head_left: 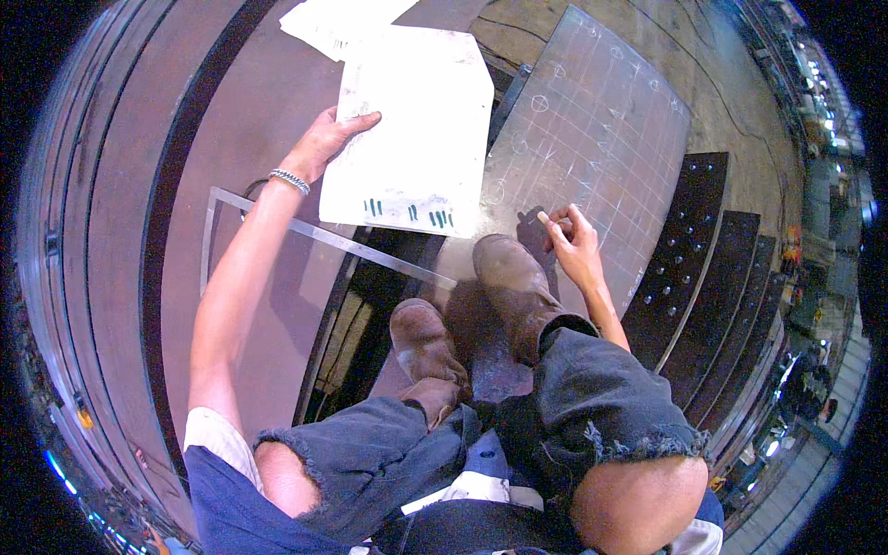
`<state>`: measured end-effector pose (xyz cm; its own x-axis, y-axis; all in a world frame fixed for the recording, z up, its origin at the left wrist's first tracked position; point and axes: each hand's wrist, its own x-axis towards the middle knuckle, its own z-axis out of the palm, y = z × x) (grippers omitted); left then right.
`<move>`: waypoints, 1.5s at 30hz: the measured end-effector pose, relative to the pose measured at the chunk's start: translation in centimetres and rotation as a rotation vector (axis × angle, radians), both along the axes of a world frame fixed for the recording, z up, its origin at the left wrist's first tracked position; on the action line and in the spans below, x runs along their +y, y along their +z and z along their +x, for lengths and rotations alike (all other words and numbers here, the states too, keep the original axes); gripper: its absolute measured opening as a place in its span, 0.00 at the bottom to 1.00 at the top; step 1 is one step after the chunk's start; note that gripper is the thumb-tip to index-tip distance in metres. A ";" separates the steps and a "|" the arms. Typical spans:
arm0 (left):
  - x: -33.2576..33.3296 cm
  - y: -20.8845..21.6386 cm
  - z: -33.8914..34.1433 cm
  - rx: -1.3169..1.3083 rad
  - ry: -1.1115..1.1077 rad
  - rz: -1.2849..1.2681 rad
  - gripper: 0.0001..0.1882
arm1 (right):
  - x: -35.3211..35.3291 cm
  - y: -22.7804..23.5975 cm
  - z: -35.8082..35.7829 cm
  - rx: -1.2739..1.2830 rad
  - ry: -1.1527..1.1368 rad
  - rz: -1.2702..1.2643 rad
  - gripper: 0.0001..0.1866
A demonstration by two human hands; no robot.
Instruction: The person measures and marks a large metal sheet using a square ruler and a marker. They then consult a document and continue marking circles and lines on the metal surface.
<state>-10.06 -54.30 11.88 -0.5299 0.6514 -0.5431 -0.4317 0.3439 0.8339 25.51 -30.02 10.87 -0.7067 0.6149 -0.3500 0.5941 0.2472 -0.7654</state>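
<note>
My left hand (326, 141) grips a large white paper sheet (416, 120) by its left edge, thumb on top and fingers behind. Dark marks run along the sheet's lower edge. Over the near left part of a grey metal plate (601, 111), my right hand (575, 245) is closed in a pinch. A small pale tip shows at the fingers, too small to name. Grid lines and several circled marks in white cover the plate. Below the paper lies a metal framing square (342, 240), its long arm reaching toward my boots.
More white papers (338, 23) lie at the far left on a broad brownish steel surface (240, 111). My brown boots (513, 277) rest between the two work surfaces. Dark plates with holes (680, 240) stand to the right. A dark gap (356, 324) opens beside my left boot.
</note>
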 end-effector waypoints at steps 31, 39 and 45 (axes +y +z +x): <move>0.7 0.0 -0.2 0.013 -0.022 0.047 0.31 | -0.6 -0.4 -1.0 0.023 0.041 0.044 0.07; 1.0 -0.1 -0.3 0.021 -0.030 0.048 0.31 | -1.1 0.9 -1.6 0.048 0.010 -0.016 0.06; 1.0 0.3 -0.1 0.044 -0.045 0.022 0.30 | -1.1 0.5 -1.8 0.031 0.023 0.016 0.08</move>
<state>-10.20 -53.33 12.14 -0.5231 0.6864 -0.5052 -0.3786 0.3439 0.8593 23.71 -31.10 11.36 -0.7310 0.6038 -0.3179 0.5640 0.2723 -0.7796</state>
